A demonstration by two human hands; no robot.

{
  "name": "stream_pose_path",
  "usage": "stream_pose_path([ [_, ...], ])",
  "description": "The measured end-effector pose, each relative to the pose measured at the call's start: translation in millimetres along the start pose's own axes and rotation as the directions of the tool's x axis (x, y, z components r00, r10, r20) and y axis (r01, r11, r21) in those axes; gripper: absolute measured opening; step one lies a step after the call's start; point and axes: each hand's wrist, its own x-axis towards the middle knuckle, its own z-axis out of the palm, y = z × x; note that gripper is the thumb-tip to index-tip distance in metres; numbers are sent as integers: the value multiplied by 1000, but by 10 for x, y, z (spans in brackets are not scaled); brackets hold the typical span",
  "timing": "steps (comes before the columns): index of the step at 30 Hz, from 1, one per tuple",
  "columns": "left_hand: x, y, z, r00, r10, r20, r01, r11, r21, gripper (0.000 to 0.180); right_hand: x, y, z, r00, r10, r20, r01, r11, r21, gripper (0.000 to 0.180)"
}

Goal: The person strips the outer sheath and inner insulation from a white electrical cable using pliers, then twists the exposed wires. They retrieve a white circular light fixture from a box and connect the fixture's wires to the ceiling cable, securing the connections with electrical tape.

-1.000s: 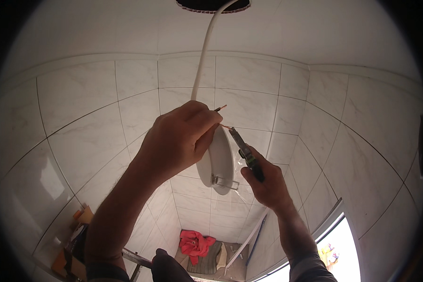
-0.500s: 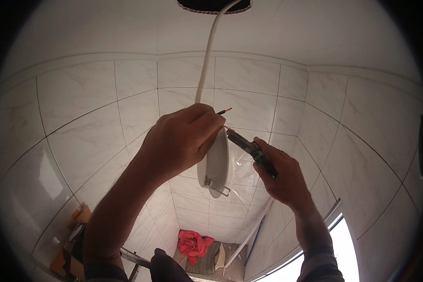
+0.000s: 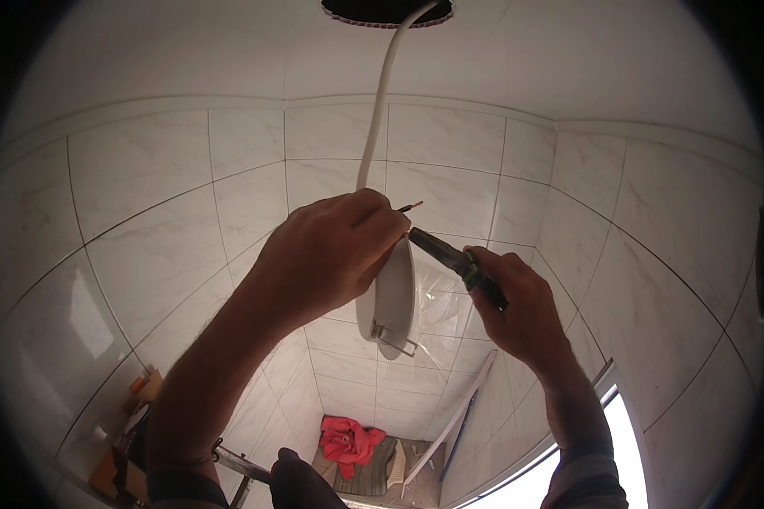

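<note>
Camera spot: I had one camera, worn on the head.
Facing: it looked up at the ceiling hole and tiled walls.
Nearness: both hands were close.

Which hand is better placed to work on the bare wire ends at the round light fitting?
Right hand: its screwdriver tip already points at the wire ends, while the left hand is occupied gripping the light fitting and cable.
</note>
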Motion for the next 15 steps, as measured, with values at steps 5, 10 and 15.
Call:
stream_pose_path([
  [5, -62, -48, -39, 997, 74, 16, -76, 991, 109, 32, 85, 95, -107, 846, 70, 528, -376, 781, 499, 31],
  [10, -12, -56, -12, 988, 148, 35, -152, 978, 145, 34, 113, 383, -109, 608, -243, 756, -653, 388, 650, 36],
  [15, -83, -151, 42, 992, 109, 65, -117, 984, 132, 33, 174, 120, -219, 711, -46, 702, -460, 725, 513, 60],
])
